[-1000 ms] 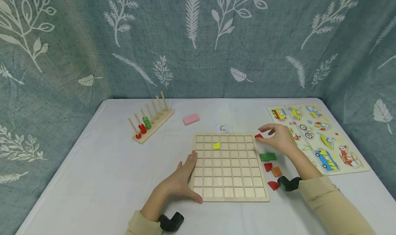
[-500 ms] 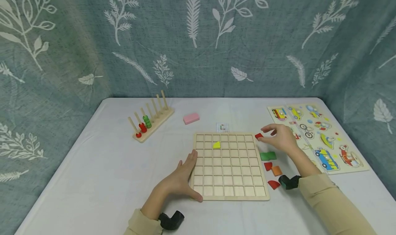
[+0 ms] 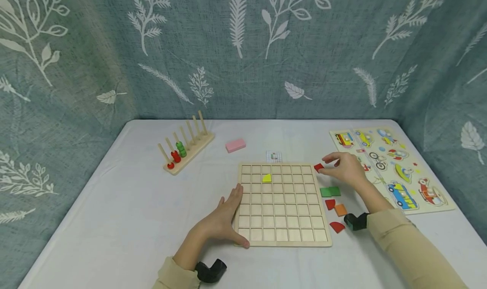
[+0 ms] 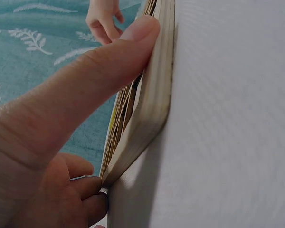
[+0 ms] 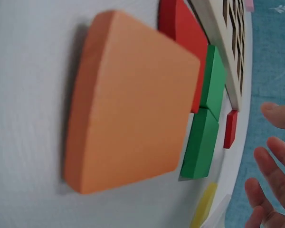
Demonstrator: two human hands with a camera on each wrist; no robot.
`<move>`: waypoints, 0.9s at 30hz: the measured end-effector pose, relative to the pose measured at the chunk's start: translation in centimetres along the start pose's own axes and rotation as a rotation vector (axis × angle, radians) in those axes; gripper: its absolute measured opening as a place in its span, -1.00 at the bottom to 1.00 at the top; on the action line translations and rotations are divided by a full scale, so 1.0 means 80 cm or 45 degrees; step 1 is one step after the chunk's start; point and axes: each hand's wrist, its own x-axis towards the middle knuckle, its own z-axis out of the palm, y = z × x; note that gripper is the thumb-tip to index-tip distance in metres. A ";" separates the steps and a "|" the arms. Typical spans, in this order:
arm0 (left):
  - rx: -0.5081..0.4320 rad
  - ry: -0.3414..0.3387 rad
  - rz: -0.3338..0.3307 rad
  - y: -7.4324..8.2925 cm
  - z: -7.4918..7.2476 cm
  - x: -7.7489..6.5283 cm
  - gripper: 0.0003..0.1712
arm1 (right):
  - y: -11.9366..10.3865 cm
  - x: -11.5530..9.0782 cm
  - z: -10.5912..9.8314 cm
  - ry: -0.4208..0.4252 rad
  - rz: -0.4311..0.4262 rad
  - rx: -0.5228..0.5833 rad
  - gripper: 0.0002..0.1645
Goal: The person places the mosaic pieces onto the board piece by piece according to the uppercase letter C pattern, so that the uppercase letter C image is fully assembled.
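My left hand (image 3: 218, 223) rests at the front left corner of a wooden grid board (image 3: 285, 244), fingers stretched along its left side. In the left wrist view the thumb (image 4: 99, 71) presses on the board's front edge. One yellow piece (image 3: 267, 178) sits in a cell of the board. My right hand (image 3: 345, 169) hovers by a small red block (image 3: 318, 167) beyond the far right corner, thumb and fingers apart. The right wrist view shows that red block (image 5: 230, 129) on the table, with a gap to the fingers.
Right of the board lie green blocks (image 3: 330, 192), an orange block (image 3: 340, 210) and red blocks (image 3: 337, 227). A picture puzzle (image 3: 414, 204) is at the right. Behind the board are a pattern card (image 3: 274, 156), a pink block (image 3: 235, 145) and a peg stand (image 3: 201, 144) with beads.
The right thumb and fingers have drawn slightly right, away from the red block, which now shows more fully. The left hand has stayed at the board.
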 end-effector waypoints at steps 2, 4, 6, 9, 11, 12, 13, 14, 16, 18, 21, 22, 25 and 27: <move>0.002 -0.001 0.001 0.000 0.000 0.000 0.63 | 0.002 0.001 0.001 -0.008 -0.002 0.003 -0.52; 0.001 -0.004 0.003 0.000 0.000 0.000 0.63 | 0.003 0.002 0.002 -0.014 0.000 -0.001 -0.52; 0.000 -0.003 0.005 0.000 0.000 0.000 0.62 | 0.004 0.003 0.003 -0.019 0.004 -0.008 -0.52; -0.004 0.001 0.007 0.000 -0.001 0.000 0.62 | 0.005 0.005 0.005 -0.020 0.006 -0.022 -0.53; -0.003 0.000 0.007 0.001 -0.001 0.000 0.62 | 0.006 0.006 0.006 -0.023 0.011 -0.025 -0.53; -0.002 -0.001 0.006 0.001 -0.001 0.000 0.62 | 0.006 0.007 0.006 -0.025 0.015 -0.026 -0.52; -0.001 -0.002 0.005 0.001 -0.001 0.000 0.62 | 0.006 0.007 0.007 -0.029 0.020 -0.026 -0.52; 0.001 -0.003 0.003 0.000 -0.001 0.000 0.63 | 0.006 0.007 0.007 -0.034 0.026 -0.025 -0.51; 0.005 -0.002 0.001 0.000 0.000 0.000 0.63 | 0.007 0.008 0.008 -0.044 0.044 -0.030 -0.50; 0.006 -0.001 0.001 0.000 0.000 0.000 0.63 | 0.007 0.008 0.008 -0.050 0.058 -0.035 -0.48; 0.004 0.000 0.003 -0.001 0.000 0.000 0.63 | 0.008 0.009 0.009 -0.050 0.070 -0.044 -0.46; 0.003 -0.001 0.003 0.000 0.000 0.000 0.63 | 0.009 0.009 0.010 -0.048 0.073 -0.046 -0.46; 0.001 0.001 0.005 0.000 0.000 0.000 0.63 | 0.009 0.010 0.010 -0.046 0.076 -0.058 -0.44; 0.001 0.003 0.005 0.000 0.000 0.000 0.63 | 0.008 0.011 0.010 -0.046 0.081 -0.066 -0.43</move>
